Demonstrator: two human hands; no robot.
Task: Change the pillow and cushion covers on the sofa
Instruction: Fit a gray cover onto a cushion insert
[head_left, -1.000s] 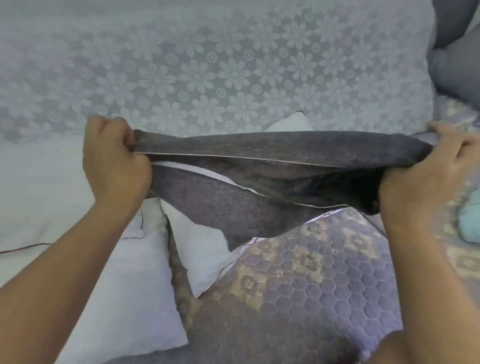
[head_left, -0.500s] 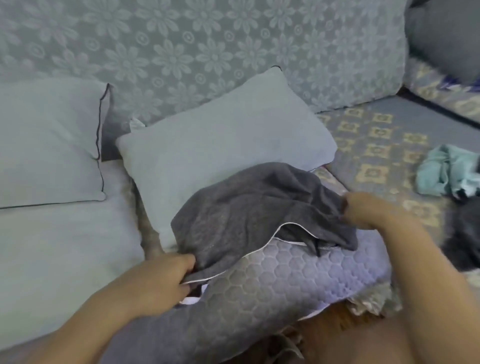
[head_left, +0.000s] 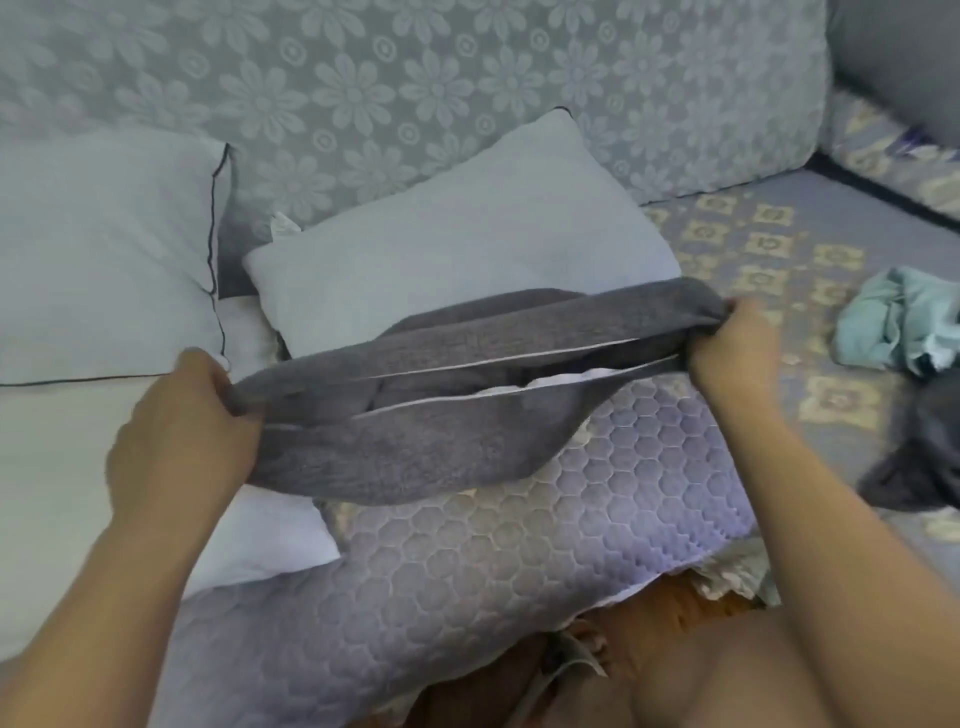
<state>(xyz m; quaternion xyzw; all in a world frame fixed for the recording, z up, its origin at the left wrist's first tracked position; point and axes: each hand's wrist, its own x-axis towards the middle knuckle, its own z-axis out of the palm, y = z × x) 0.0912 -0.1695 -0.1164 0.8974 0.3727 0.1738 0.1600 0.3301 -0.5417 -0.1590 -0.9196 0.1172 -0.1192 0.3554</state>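
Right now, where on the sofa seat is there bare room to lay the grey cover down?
Bare seat lies right of the middle white pillow, short of the teal cloth. The left is crowded with pillows; the dark cloth fills the right edge.

Grey cover (head_left: 441, 410) stretched between two gripping hands (head_left: 184, 431) — pillow (head_left: 441, 228) behind

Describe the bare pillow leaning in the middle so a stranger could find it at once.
Start at the flower-patterned sofa back. Two white pillows lean against it; take the middle pillow, tilted, directly behind the grey cover stretched between both hands. Unlike the left pillow, whose edge carries dark piping all along, it looks plain-edged, its lower edge hidden by the cover.
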